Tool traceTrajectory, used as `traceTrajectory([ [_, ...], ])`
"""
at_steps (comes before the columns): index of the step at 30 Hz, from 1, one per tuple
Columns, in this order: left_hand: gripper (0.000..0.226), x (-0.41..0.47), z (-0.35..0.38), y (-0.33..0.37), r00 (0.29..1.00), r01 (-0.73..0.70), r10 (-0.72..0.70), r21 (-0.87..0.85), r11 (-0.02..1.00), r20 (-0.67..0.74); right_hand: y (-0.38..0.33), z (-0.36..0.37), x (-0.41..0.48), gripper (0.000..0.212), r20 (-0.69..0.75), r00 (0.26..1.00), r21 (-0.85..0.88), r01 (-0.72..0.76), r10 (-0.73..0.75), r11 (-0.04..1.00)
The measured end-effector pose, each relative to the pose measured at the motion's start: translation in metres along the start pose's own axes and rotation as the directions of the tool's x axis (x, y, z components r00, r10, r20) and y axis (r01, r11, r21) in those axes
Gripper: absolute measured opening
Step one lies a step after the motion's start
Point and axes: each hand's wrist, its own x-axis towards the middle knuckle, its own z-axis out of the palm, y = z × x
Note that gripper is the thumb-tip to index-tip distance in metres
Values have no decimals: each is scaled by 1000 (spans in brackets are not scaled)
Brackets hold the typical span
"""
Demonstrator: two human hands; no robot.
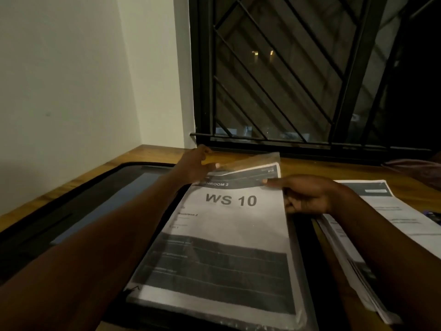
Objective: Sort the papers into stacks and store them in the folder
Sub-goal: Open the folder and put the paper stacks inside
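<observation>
The step in hand looks like slipping a printed sheet [222, 235] into a clear plastic sleeve [253, 160] of the open black folder [83, 199], which lies flat on the wooden counter [310, 167].

The left hand [195, 167], at 11 o'clock from the sheet, pinches the lip of the sleeve and lifts it. The right hand [307, 195], at 2 o'clock, has its index finger laid along the sheet's top right edge and the other fingers curled at the side. It seems to grip the sheet there, though the thumb is hidden.

To do this well, hold the mouth of the sleeve wide, square the sheet to it and feed both corners together. A corner that catches would crease the page.

The sheet reads "WS 10" in large type. A dark band above it shows "HROOM 2", and "#10" sits at the top right. The smaller lines are too blurred to read.

A stack of papers [381, 211] lies at 3 o'clock, beside the folder.
</observation>
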Motion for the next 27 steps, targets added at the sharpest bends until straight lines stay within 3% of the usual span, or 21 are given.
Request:
traceTrajectory([
  [4, 57, -30, -26, 15, 994, 7, -11, 40, 999, 106, -2, 16, -29, 40, 178, 980, -181, -61, 94, 982],
  [6, 56, -44, -39, 22, 980, 44, -45, 10, 999, 195, -15, 27, -38, 45, 210, 975, -180, -37, 75, 983],
  [9, 78, -67, -68, 29, 938, 175, -129, -120, 977, 323, -47, 50, -46, 49, 124, 992, -105, 14, -1, 994],
  [12, 107, -84, -99, 34, 919, 238, -116, -294, 926, 377, -82, 79, -52, 36, 47, 997, -113, 73, -68, 991],
  [14, 95, -91, -124, 38, 919, 258, -96, -398, 880, 383, -104, 103, -55, 30, 50, 995, -138, 96, -89, 986],
  [16, 81, -96, -150, 40, 920, 280, -105, -448, 849, 377, -121, 129, -53, 43, 92, 990, -157, 118, -104, 980],
  [18, 90, -100, -178, 37, 924, 290, -136, -426, 857, 356, -132, 158, -44, 62, 186, 977, -143, 133, -106, 981],
  [21, 79, -110, -214, 21, 931, 309, -214, -322, 895, 296, -130, 198, -23, 59, 275, 954, -185, 178, -123, 967],
  [23, 60, -117, -227, 1, 922, 339, -275, -224, 914, 271, -121, 219, -10, 48, 279, 950, -257, 217, -142, 942],
  [27, 79, -129, -225, -44, 895, 421, -418, 15, 907, 155, -95, 239, 12, 48, 190, 958, -478, 280, -213, 833],
])
